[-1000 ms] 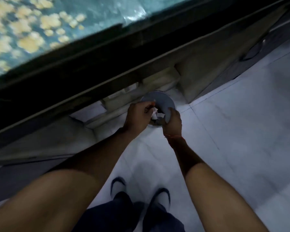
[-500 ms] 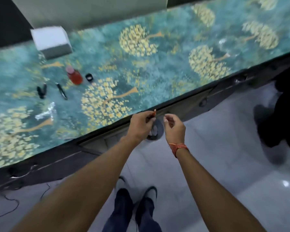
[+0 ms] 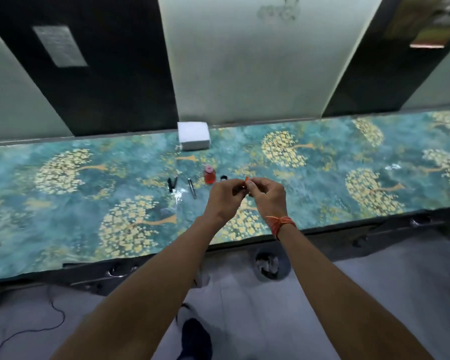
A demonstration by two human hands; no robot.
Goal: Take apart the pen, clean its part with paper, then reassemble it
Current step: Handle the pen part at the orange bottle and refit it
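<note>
Both hands are raised together over the patterned table (image 3: 322, 203). My left hand (image 3: 225, 197) and my right hand (image 3: 266, 194) pinch a small orange pen part (image 3: 246, 180) between their fingertips. On the table behind them lie a slim dark pen barrel (image 3: 192, 187), two dark pen pieces (image 3: 172, 183) side by side and a small black cap (image 3: 223, 177). A red ink bottle (image 3: 209, 175) stands just beyond my left hand. A white stack of paper tissues (image 3: 193, 135) sits at the back edge against the wall.
A crumpled clear wrapper (image 3: 178, 194) lies left of my hands. Below the table's front edge a round bin (image 3: 269, 263) stands on the tiled floor, with my shoes (image 3: 195, 336) nearby. A cable (image 3: 37, 328) runs across the floor at left.
My view has swung up from the bin on the floor to the tabletop. Both hands rose from the bin to above the table, and my right hand has joined my left on the orange part.
</note>
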